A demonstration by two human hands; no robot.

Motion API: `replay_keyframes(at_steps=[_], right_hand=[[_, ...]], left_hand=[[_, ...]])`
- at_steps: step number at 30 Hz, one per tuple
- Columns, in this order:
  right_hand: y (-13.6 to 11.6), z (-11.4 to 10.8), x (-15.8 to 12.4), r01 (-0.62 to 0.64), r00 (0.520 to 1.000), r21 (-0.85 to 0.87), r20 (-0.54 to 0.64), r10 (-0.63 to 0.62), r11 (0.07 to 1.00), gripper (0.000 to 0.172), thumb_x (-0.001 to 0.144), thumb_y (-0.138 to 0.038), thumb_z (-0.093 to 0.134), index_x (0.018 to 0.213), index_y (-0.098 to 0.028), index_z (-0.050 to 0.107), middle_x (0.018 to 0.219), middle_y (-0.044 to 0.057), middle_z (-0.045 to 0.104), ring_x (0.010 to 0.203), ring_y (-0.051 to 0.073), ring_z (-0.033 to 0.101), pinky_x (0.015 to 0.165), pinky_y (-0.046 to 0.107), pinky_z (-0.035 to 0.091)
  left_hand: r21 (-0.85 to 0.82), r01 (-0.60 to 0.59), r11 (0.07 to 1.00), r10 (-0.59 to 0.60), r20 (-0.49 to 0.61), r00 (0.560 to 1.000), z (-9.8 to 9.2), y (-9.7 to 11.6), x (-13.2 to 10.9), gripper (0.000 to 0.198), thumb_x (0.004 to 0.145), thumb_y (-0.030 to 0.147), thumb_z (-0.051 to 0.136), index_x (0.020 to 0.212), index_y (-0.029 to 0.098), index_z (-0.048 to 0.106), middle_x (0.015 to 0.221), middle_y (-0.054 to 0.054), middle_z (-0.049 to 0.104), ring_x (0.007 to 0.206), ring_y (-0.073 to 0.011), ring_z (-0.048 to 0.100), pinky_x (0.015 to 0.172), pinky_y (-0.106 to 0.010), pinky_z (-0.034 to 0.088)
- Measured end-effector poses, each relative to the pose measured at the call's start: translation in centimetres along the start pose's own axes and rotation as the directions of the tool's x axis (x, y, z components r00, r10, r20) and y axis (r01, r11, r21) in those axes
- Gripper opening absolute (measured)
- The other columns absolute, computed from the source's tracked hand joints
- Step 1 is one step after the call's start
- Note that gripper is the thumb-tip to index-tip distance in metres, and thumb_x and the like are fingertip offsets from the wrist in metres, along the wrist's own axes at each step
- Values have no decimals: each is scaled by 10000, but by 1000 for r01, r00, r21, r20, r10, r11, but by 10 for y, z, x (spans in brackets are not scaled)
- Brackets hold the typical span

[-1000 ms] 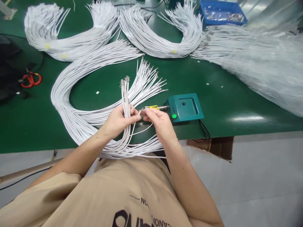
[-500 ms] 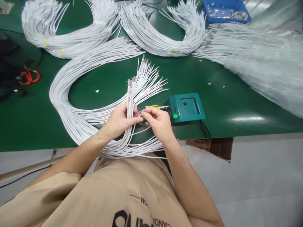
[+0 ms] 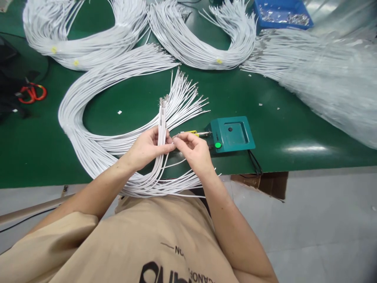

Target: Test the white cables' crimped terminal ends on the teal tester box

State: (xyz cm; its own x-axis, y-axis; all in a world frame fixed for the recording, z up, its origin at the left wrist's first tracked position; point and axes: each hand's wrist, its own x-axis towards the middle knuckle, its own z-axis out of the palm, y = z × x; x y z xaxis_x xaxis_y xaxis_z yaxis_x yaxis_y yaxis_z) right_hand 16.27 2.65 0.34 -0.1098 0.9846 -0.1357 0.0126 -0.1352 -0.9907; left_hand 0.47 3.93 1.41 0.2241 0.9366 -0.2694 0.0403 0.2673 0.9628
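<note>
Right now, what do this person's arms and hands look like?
The left hand and right hand are gloveless, and both forearms are bare. The left sleeve is loose and tan, matching the dark-lettered shirt.

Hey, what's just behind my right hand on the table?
Beyond your right hand show a yellow part and a metal rod reaching toward the green device. Whatever lies directly under the palm is covered.
</note>
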Motion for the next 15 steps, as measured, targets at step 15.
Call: replay_keyframes(at_steps=[15], right_hand=[[1,-7,-3,448,840,-720,136,-525,529,235,927,-218,417,810,-166,614,814,95,620,812,208,528,778,346,424]], left_hand=[[-307,203,930,-166,142,976,1,7,-2,423,673,168,772,1071,168,628,736,11,605,655,-95,599,563,-181,441]])
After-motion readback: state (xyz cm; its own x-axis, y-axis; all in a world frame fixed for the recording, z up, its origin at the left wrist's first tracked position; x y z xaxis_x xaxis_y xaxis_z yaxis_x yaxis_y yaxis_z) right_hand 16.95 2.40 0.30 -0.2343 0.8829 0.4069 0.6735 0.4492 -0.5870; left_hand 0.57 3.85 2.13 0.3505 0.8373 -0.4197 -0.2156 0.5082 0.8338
